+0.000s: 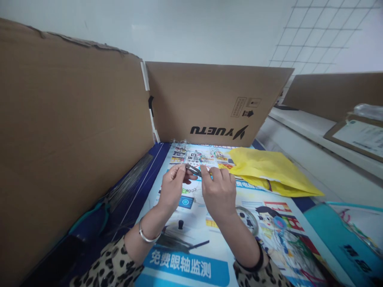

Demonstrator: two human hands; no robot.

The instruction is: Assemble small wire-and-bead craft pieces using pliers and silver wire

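Observation:
My right hand (pixel 220 187) is closed around a small dark metal tool (pixel 194 170), which looks like pliers or scissors. The tool points left, toward my left hand (pixel 173 185). Thumb and fingers of the left hand are pinched together at the tool's tip; what they hold is too small to make out. A string of small pearl-like beads (pixel 190 190) shows between the hands, over the printed sheet (pixel 161 201).
Cardboard panels (pixel 179 99) stand behind and at the left. A yellow bag (pixel 269 167) lies back right, a teal pouch (pixel 335 231) front right. A round tin (pixel 253 223) sits behind my right forearm. Thin wires (pixel 128 183) lie at the left.

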